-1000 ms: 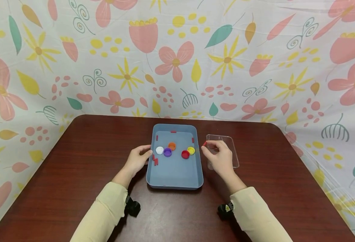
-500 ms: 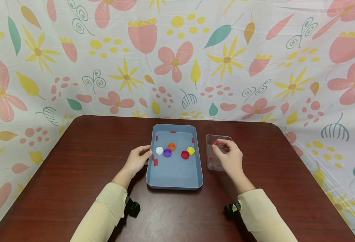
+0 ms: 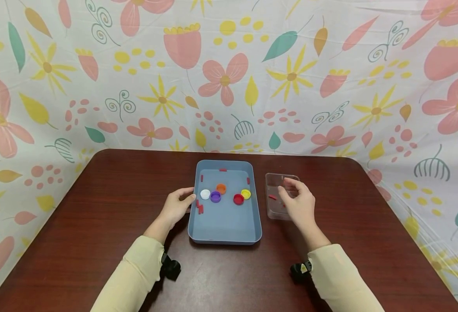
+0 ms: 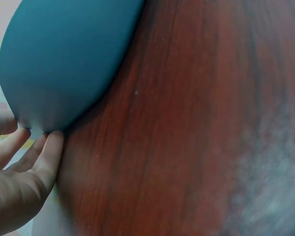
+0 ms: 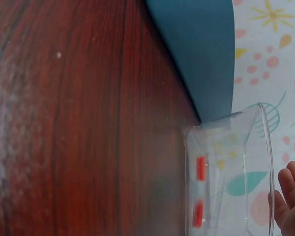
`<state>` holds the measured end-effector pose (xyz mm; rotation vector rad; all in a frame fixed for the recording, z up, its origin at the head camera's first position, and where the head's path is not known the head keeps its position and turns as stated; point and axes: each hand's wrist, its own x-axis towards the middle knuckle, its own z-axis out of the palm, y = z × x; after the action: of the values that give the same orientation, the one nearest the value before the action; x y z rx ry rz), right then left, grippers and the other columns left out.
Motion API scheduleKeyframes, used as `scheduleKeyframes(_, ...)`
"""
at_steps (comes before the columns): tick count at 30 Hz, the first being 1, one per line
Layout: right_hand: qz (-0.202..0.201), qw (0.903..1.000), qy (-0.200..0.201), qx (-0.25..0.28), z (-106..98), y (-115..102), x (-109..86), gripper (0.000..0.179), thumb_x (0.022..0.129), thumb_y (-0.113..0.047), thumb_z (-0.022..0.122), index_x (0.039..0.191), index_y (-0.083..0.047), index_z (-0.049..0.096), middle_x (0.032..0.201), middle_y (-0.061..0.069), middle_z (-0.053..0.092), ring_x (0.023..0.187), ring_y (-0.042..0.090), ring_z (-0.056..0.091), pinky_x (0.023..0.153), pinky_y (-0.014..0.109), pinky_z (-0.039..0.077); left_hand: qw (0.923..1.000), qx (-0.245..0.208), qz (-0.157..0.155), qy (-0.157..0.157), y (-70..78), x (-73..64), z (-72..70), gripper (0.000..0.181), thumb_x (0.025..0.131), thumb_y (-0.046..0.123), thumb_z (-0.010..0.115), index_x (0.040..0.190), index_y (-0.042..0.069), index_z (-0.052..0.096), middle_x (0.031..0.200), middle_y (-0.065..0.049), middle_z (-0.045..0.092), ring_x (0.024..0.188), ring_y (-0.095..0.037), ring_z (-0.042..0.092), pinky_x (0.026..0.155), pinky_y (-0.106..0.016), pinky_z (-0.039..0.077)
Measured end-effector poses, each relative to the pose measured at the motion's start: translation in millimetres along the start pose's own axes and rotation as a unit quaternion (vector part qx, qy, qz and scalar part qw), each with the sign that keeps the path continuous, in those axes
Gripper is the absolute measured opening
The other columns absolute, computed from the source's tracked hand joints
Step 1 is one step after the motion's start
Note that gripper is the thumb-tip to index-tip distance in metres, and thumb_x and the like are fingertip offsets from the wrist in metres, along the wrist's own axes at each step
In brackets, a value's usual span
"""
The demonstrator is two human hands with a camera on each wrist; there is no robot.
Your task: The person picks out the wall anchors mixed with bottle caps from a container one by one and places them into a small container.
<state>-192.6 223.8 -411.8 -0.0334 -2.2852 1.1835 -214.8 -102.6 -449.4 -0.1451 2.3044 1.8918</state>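
A blue tray (image 3: 224, 225) lies on the table. My left hand (image 3: 176, 210) rests at its left side, fingertips against the outer wall, as the left wrist view shows with the tray (image 4: 64, 59) above the fingers (image 4: 50, 152). My right hand (image 3: 301, 206) is over the clear plastic box (image 3: 273, 212) right of the tray, thumb and index finger apart with nothing between them. A red stick (image 3: 272, 197) lies in that box; part of another shows beside my hand. In the right wrist view two red sticks (image 5: 200, 168) show through the box wall, and my fingers (image 5: 290, 184) are beyond its rim.
Inside the tray are round caps: white (image 3: 205, 194), orange (image 3: 221, 188), purple (image 3: 215, 197), red (image 3: 238, 199) and yellow (image 3: 246, 194). Several red sticks (image 3: 201, 209) lie near its walls. A flowered cloth (image 3: 225, 108) hangs behind the dark wooden table (image 3: 135, 182).
My right hand has moved right from beside the tray to over the clear box and let go of the red stick it pinched. The left hand has stayed at the tray.
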Motion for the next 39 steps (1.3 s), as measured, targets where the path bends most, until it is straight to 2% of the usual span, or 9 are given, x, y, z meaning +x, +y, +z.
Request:
scheduleKeyframes(6,0.012,0.9996,-0.02,0.016,5.8,-7.0,-0.6,0.028,0.082,-0.01,0.07,0.109,-0.001,0.068,0.102,0.016,0.068,0.091,0.027,0.066,0.07,0.003,0.047,1.0,0.001,0.003,-0.001,-0.2,-0.3,-0.7,0.039,0.096,0.015,0.054,0.134,0.004,0.052,0.133,-0.019,0.053,0.102,-0.029,0.064,0.084,-0.038,0.058)
scheduleKeyframes(8,0.016,0.9994,-0.025,0.019,8.4,-10.3,-1.0,0.029,0.083,-0.011,0.07,0.11,-0.001,0.067,0.103,0.015,0.068,0.091,0.026,0.066,0.072,0.008,0.051,1.0,0.001,0.001,0.0,-0.1,-0.3,-0.3,0.039,0.096,0.016,0.054,0.134,0.004,0.052,0.134,-0.018,0.052,0.103,-0.029,0.064,0.085,-0.038,0.058)
scheduleKeyframes(11,0.017,0.9991,-0.033,0.02,12.4,-15.5,-1.0,0.03,0.083,-0.011,0.069,0.112,-0.001,0.067,0.104,0.015,0.068,0.091,0.025,0.065,0.077,0.023,0.057,1.0,0.004,-0.002,0.0,-0.1,-0.1,-0.1,0.04,0.096,0.016,0.055,0.134,0.005,0.052,0.135,-0.018,0.051,0.105,-0.03,0.063,0.085,-0.038,0.058)
scheduleKeyframes(13,0.016,0.9988,-0.039,0.023,15.1,-18.7,-0.7,0.031,0.084,-0.011,0.069,0.113,-0.001,0.067,0.105,0.015,0.068,0.091,0.025,0.065,0.08,0.033,0.058,1.0,0.004,-0.002,-0.002,0.0,0.0,-0.1,0.04,0.096,0.017,0.055,0.134,0.005,0.051,0.136,-0.018,0.051,0.105,-0.031,0.063,0.086,-0.039,0.057)
scheduleKeyframes(16,0.016,0.9979,-0.054,0.032,18.9,-22.6,-0.2,0.032,0.085,-0.011,0.068,0.115,0.0,0.065,0.108,0.015,0.068,0.093,0.026,0.066,0.082,0.039,0.057,1.0,0.003,0.001,-0.003,0.0,-0.4,-0.7,0.04,0.097,0.017,0.054,0.135,0.004,0.051,0.135,-0.019,0.051,0.105,-0.031,0.063,0.086,-0.039,0.057)
scheduleKeyframes(29,0.035,0.9922,-0.104,0.06,38.1,-32.8,-1.1,0.037,0.087,-0.015,0.067,0.122,-0.003,0.061,0.118,0.017,0.065,0.104,0.028,0.064,0.09,0.043,0.055,0.9999,-0.011,0.005,-0.003,-0.3,-0.2,-0.1,0.038,0.096,0.013,0.054,0.133,0.002,0.052,0.128,-0.021,0.056,0.1,-0.028,0.065,0.082,-0.036,0.059)
scheduleKeyframes(39,0.025,0.989,-0.142,0.033,51.7,-37.5,-6.6,0.039,0.089,-0.02,0.065,0.124,-0.005,0.06,0.117,0.016,0.065,0.099,0.028,0.066,0.082,0.043,0.057,0.9999,-0.009,0.007,-0.005,-0.2,0.9,-0.7,0.038,0.096,0.014,0.054,0.132,0.003,0.053,0.128,-0.021,0.055,0.102,-0.031,0.065,0.083,-0.038,0.058)
